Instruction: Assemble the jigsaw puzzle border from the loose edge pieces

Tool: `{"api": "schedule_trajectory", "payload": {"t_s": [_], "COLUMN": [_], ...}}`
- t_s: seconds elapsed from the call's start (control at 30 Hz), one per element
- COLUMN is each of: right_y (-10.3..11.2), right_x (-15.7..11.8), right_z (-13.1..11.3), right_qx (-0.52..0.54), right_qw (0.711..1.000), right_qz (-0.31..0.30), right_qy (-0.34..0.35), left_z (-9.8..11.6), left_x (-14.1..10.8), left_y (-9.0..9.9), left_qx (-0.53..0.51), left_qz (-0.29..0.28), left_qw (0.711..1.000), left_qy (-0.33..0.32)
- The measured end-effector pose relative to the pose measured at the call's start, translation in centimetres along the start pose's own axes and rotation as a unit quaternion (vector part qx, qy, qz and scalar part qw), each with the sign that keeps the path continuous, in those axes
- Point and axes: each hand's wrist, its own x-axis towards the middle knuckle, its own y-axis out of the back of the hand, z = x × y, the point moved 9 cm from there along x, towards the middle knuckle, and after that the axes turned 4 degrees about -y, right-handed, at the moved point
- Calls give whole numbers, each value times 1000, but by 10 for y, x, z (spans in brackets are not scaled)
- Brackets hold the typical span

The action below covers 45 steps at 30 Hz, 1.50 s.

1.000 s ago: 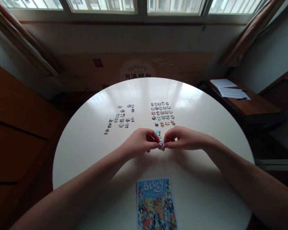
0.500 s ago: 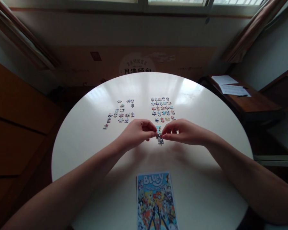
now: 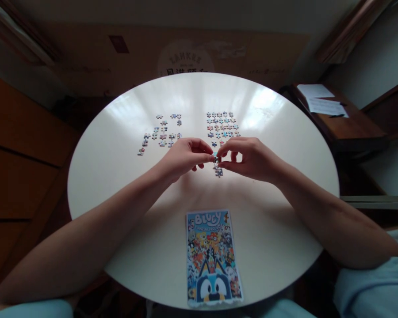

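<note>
A small strip of joined puzzle pieces (image 3: 218, 169) lies on the white round table (image 3: 119, 194), between my two hands. My left hand (image 3: 192, 154) pinches at the strip's upper left side, thumb and forefinger together. From the right, my right hand (image 3: 240, 155) closes its thumb and forefinger on the strip's upper part. Fingertips cover much of that spot, so whether either hand grips a separate piece is unclear. Just beyond the hands, loose puzzle pieces (image 3: 223, 127) lie in rows. More scattered pieces (image 3: 163, 137) lie to the left.
A Bluey picture sheet (image 3: 212, 260) lies near the table's front edge. At the right, a brown side table (image 3: 345, 132) holds papers (image 3: 325, 107) and a dark pen. A printed board stands behind the table.
The view has tilted down, so the table appears higher and the whole picture sheet shows. My right hand's fingers have shifted slightly over the strip and cover more of its upper end.
</note>
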Motion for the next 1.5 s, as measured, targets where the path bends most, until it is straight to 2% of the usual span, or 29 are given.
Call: {"api": "schedule_trajectory", "payload": {"t_s": [0.23, 0.4, 0.63, 0.7, 0.8, 0.9, 1.0, 1.2, 1.5], "right_y": [2, 2, -8, -10, -12, -16, -20, -27, -31], "right_x": [-2, -3, -4, -4, -5, -5, -5, -7, -9], "right_z": [-14, -11, -11, -11, -9, -8, -7, -2, -7], "right_qx": [-10, -21, -34, -37, -43, -43, -46, -70, -104], "right_qw": [998, 997, 992, 991, 990, 988, 985, 980, 978], "right_qz": [-35, -42, -101, -112, -125, -142, -156, -179, -173], "right_qy": [55, 54, 66, 66, 57, 52, 52, 45, 59], "left_z": [-1, -3, -8, -5, 6, 19, 24, 20, 25], "left_x": [0, -1, -4, -4, -2, -3, -6, -12, -20], "left_y": [-6, -8, -16, -14, -4, -2, -11, -27, -36], "left_qx": [-10, -15, 22, 52, 158, 277, 334, 346, 337], "left_qz": [-24, -34, -105, -103, -57, -24, -50, -113, -141], "left_qw": [1000, 999, 994, 993, 981, 942, 905, 866, 830], "left_qy": [6, 17, 21, -6, -92, -187, -260, -344, -422]}}
